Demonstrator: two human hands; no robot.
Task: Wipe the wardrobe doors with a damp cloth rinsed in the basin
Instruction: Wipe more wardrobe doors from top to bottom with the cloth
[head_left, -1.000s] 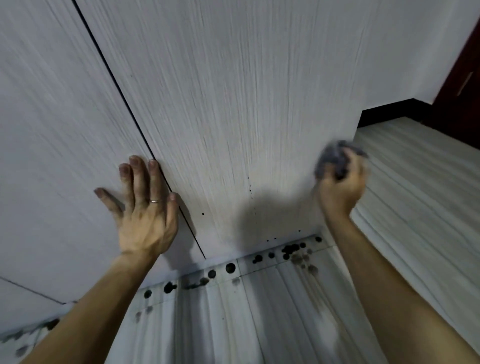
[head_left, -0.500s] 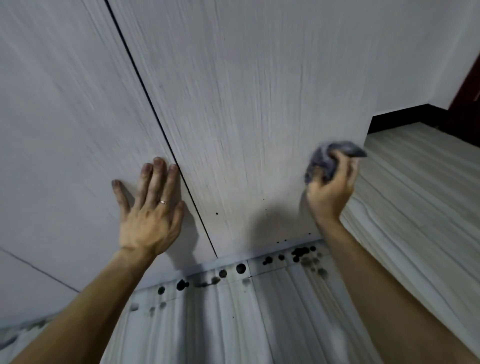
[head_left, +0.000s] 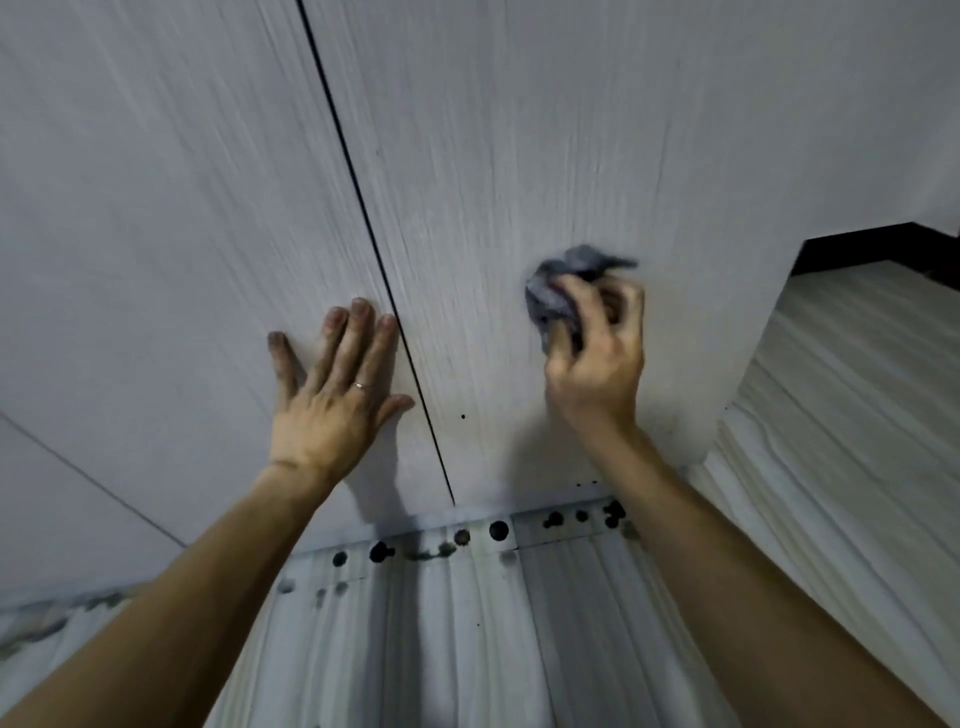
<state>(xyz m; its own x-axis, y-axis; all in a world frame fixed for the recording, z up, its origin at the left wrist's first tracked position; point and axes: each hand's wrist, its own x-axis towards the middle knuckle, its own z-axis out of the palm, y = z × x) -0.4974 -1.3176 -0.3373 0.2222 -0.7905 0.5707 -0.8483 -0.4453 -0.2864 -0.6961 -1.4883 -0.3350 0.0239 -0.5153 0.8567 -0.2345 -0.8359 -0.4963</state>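
Note:
Two pale wood-grain wardrobe doors fill the view, the left door (head_left: 156, 249) and the right door (head_left: 545, 145), split by a thin dark gap. My left hand (head_left: 332, 400) presses flat on the left door just beside the gap, fingers straight, a ring on one finger. My right hand (head_left: 597, 358) grips a bunched grey cloth (head_left: 558, 296) and holds it against the lower middle of the right door. The cloth is blurred. No basin is in view.
Dark round spots (head_left: 498, 530) dot the plinth and the striped pale floor (head_left: 467, 634) below the doors. The wardrobe's right corner ends at the floor (head_left: 841, 389) on the right, with a dark skirting (head_left: 872, 249) behind.
My right hand has carried the cloth leftward from the door's right edge toward its middle. My left hand stays flat on the left door. The view has shifted to the left.

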